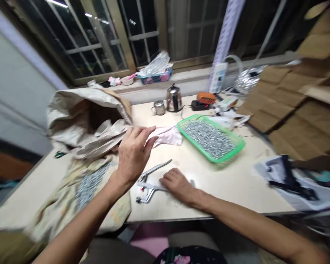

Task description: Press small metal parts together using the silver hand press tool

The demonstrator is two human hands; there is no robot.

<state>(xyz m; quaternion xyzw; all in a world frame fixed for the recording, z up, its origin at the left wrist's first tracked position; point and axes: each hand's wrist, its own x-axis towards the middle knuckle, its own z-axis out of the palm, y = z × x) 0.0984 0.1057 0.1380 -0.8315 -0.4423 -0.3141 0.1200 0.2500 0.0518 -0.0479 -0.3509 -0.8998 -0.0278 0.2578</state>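
My left hand (136,150) is raised over the table, its thumb and index fingertip a little apart with nothing visible between them. My right hand (178,185) lies on the table with its fingers curled over one handle of metal pliers (151,192). These pliers have a C-shaped jaw pointing left and a second handle spread away above. Left of my left hand, a heap of small silver metal pieces (92,183) lies on a yellowish cloth (117,211). A green plastic basket (199,148) full of similar small metal pieces stands beyond my right hand.
A large open sack (68,113) stands at the back left. Behind are a pink cloth (169,136), a metal mug (158,107), a kettle (174,99) and an orange-and-black device (205,98). Cardboard (280,95) and a white bag with black straps (313,190) are on the right.
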